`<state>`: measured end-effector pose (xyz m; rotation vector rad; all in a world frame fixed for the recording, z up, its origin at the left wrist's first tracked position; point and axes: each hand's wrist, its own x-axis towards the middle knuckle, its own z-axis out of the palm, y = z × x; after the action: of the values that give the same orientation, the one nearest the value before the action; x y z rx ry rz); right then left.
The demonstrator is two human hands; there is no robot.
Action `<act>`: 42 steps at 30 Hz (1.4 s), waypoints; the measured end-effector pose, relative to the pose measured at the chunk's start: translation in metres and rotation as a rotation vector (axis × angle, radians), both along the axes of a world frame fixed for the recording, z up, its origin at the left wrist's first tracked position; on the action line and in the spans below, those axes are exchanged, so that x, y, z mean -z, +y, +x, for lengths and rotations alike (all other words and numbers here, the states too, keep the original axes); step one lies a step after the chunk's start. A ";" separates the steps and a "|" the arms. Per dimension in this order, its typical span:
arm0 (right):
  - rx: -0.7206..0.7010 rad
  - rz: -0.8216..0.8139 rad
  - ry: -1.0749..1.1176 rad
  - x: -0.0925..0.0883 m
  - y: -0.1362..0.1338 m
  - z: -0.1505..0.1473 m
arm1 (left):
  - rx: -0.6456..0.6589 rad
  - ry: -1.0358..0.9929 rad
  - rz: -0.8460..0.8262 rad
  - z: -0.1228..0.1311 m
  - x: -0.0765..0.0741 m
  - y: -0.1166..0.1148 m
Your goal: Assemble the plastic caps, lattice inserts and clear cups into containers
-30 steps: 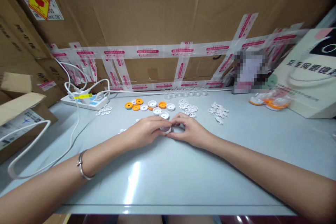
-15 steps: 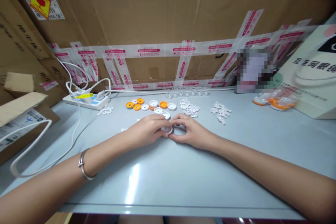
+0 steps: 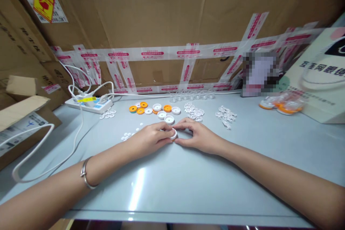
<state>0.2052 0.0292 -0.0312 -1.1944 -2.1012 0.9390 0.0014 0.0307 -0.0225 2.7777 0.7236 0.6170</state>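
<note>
A small round piece [image 3: 174,135], white on top with orange showing at its lower edge, is between my hands just above or on the table; I cannot tell which. My left hand [image 3: 156,136] is closed on it, thumb at the near side and fingers over its top. My right hand [image 3: 198,136] pinches its right side with thumb and index finger, leaving a gap under the palm. Just behind lie white round caps [image 3: 169,119]. Orange rings [image 3: 140,111] lie farther left, and small white discs [image 3: 126,137] sit beside my left wrist.
White wheel-like parts [image 3: 198,114], small white pieces [image 3: 225,115] and a row of clear cups [image 3: 192,95] lie at the back. A power strip [image 3: 90,105] with white cables stands left, near an open carton [image 3: 24,129]. Orange-white items [image 3: 283,104] and a paper bag [image 3: 318,79] stand right.
The round piece has tilted, and its orange lower edge now shows. My left hand has shifted slightly, with more small white discs in view beside it. My right hand stays nearly in place.
</note>
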 end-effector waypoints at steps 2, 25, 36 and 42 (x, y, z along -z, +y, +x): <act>0.047 -0.038 0.032 -0.001 0.001 0.000 | -0.009 -0.023 0.004 -0.001 0.002 -0.001; 0.235 -0.263 0.313 -0.005 0.002 -0.001 | -0.096 -0.177 -0.104 0.000 0.001 0.000; 0.247 -0.419 0.448 -0.010 -0.003 -0.003 | -0.118 -0.334 -0.208 -0.001 -0.002 0.001; -0.009 -0.801 0.859 -0.017 -0.018 -0.010 | -0.154 -0.596 -0.286 0.001 -0.010 -0.004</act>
<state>0.1950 0.0112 -0.0138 -0.8380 -1.0503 1.9626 0.0023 0.0267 -0.0129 2.1223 0.8066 1.1911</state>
